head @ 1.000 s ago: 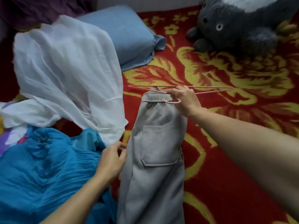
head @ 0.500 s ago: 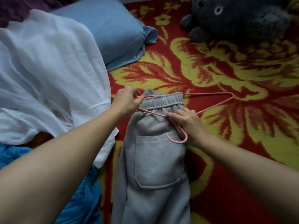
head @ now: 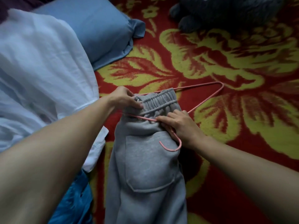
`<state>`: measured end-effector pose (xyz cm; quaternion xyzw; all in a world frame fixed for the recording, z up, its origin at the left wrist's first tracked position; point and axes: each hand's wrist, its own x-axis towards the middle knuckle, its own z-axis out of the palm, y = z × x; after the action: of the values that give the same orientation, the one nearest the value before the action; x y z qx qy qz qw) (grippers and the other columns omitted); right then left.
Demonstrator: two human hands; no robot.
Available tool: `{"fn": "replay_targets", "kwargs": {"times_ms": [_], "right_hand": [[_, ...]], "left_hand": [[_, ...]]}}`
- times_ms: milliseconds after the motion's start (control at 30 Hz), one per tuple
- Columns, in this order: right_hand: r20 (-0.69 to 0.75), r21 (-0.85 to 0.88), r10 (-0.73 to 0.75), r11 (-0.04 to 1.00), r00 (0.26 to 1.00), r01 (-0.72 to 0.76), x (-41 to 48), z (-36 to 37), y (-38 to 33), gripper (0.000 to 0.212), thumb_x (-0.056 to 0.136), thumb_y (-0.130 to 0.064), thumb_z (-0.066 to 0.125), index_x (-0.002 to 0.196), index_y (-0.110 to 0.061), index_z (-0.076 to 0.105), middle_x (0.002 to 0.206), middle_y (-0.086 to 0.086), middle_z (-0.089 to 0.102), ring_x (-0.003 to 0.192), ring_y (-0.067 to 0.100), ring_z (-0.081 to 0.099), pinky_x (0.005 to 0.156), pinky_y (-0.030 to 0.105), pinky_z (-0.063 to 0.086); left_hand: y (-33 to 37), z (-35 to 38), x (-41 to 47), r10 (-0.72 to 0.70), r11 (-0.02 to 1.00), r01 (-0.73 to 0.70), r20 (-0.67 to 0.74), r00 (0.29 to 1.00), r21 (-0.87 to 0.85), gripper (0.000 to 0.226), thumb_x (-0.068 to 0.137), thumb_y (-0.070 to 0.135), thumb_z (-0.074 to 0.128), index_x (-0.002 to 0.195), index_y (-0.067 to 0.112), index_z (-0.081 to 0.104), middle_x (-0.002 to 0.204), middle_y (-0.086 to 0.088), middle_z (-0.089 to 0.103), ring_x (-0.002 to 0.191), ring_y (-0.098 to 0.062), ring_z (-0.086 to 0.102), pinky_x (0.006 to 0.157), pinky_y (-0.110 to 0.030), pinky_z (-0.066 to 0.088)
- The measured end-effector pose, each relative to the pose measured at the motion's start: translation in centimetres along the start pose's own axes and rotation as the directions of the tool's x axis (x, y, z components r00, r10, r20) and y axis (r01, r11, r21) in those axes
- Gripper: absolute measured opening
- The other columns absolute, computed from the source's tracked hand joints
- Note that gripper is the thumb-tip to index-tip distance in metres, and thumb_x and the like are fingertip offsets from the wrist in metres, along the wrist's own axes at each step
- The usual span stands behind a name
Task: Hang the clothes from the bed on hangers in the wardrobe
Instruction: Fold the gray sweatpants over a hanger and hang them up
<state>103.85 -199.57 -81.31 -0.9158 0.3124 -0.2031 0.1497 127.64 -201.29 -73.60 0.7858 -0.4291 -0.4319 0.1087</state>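
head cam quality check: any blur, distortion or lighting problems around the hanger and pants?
Head view: dim, flat light with a bluish cast and no glare; wide-angle stretch swells both forearms at the lower corners; the thin pink wire hanger and the grey sweatpants read fairly sharp at centre, as do the left hand and right hand; the dark grey plush toy at the top edge is underexposed and soft.

We see a blue pillow in the upper left of the frame, lying on a red blanket patterned with large yellow flowers that fills the centre and right. At the top right we find a dark grey plush toy, cut off by the frame edge, one paw resting on the blanket just right of the pillow's corner.
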Motion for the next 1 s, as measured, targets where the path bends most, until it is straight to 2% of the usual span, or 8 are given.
{"fn": "replay_targets", "kwargs": {"times_ms": [133, 267, 367, 533, 667, 800, 900, 1000], "right_hand": [[0.045, 0.040, -0.002, 0.999, 0.999, 0.000, -1.2, -1.1, -0.9, 0.031, 0.093, -0.032, 0.045, 0.111, -0.023, 0.070, 0.073, -0.002, 0.057, 0.068, 0.025, 0.055, 0.063, 0.032, 0.028], [0.082, 0.140, -0.037, 0.990, 0.996, 0.025, -2.2, -3.3, -3.2, 0.029, 0.090, -0.030, 0.048, 0.110, -0.026, 0.068, 0.074, -0.005, 0.058, 0.070, 0.018, 0.051, 0.061, 0.033, 0.028], [0.183, 0.126, -0.177, 0.980, 0.967, 0.155, -5.5, -3.6, -5.0, 0.026, 0.083, -0.030, 0.050, 0.102, -0.030, 0.068, 0.070, -0.008, 0.055, 0.068, 0.016, 0.049, 0.059, 0.031, 0.028], [0.271, 0.102, -0.194, 0.980, 0.943, 0.173, -9.5, -4.3, -7.0, 0.025, 0.085, -0.032, 0.050, 0.101, -0.035, 0.070, 0.073, -0.015, 0.061, 0.070, 0.010, 0.049, 0.057, 0.026, 0.028], [0.361, 0.164, -0.093, 0.986, 0.928, 0.035, -6.3, -7.1, -8.8, 0.024, 0.078, -0.035, 0.054, 0.093, -0.035, 0.073, 0.072, -0.010, 0.068, 0.065, 0.012, 0.064, 0.050, 0.023, 0.039], [0.604, 0.240, 0.100, 0.923, 0.790, -0.300, -2.5, -10.8, -10.9, 0.023, 0.089, -0.035, 0.054, 0.104, -0.035, 0.071, 0.086, 0.001, 0.071, 0.071, 0.014, 0.056, 0.062, 0.028, 0.040], [0.676, 0.215, 0.129, 0.907, 0.725, -0.362, -2.2, -11.5, -12.2, 0.022, 0.092, -0.036, 0.054, 0.081, -0.048, 0.068, 0.073, -0.004, 0.065, 0.067, 0.013, 0.053, 0.066, 0.029, 0.039], [0.727, 0.106, 0.118, 0.954, 0.677, -0.280, -4.6, -9.7, -14.4, 0.020, 0.092, -0.040, 0.051, 0.103, -0.043, 0.067, 0.101, -0.008, 0.071, 0.094, 0.016, 0.063, 0.071, 0.030, 0.044]], "left_hand": [[0.2, -1.4, -3.3, 0.251, 0.968, -0.251, 0.031, 0.968, 0.012, 0.042, 0.067, 0.003, 0.082, 0.104, 0.014, 0.065, 0.087, 0.003, 0.068, 0.081, -0.010, 0.064, 0.062, -0.017, 0.050], [1.1, -4.1, -3.7, 0.415, 0.908, -0.413, -0.316, 0.854, 0.077, 0.040, 0.060, 0.008, 0.077, 0.096, 0.019, 0.066, 0.080, 0.001, 0.064, 0.072, -0.009, 0.055, 0.064, -0.023, 0.045], [0.7, -4.7, -2.7, 0.294, 0.954, -0.284, -0.508, 0.810, 0.099, 0.039, 0.062, 0.012, 0.074, 0.101, 0.019, 0.067, 0.091, -0.004, 0.065, 0.084, -0.018, 0.059, 0.074, -0.025, 0.044], [-3.8, -3.6, -3.9, 0.134, 0.982, -0.058, -0.440, 0.888, 0.181, 0.056, 0.084, 0.018, 0.068, 0.135, 0.012, 0.048, 0.129, -0.015, 0.058, 0.115, -0.032, 0.055, 0.096, -0.035, 0.041], [-9.8, -3.7, -9.1, -0.038, 0.997, 0.067, -0.564, 0.825, 0.030, 0.043, 0.085, 0.019, 0.066, 0.126, 0.011, 0.054, 0.111, -0.017, 0.064, 0.100, -0.033, 0.061, 0.090, -0.041, 0.048], [-15.4, -1.2, -15.9, -0.258, 0.966, 0.214, -0.568, 0.781, -0.145, 0.021, 0.084, 0.011, 0.065, 0.105, 0.006, 0.064, 0.085, -0.017, 0.068, 0.083, -0.033, 0.063, 0.083, -0.041, 0.047], [-17.8, 2.8, -19.1, -0.385, 0.889, 0.231, -0.370, 0.846, -0.395, 0.011, 0.087, 0.004, 0.061, 0.097, -0.001, 0.062, 0.066, -0.014, 0.063, 0.058, -0.027, 0.059, 0.065, -0.041, 0.053], [-18.5, 7.1, -21.0, -0.349, 0.887, 0.236, -0.241, 0.906, -0.397, 0.012, 0.086, 0.012, 0.065, 0.096, 0.004, 0.065, 0.071, -0.007, 0.064, 0.064, -0.025, 0.061, 0.066, -0.037, 0.050]]}}
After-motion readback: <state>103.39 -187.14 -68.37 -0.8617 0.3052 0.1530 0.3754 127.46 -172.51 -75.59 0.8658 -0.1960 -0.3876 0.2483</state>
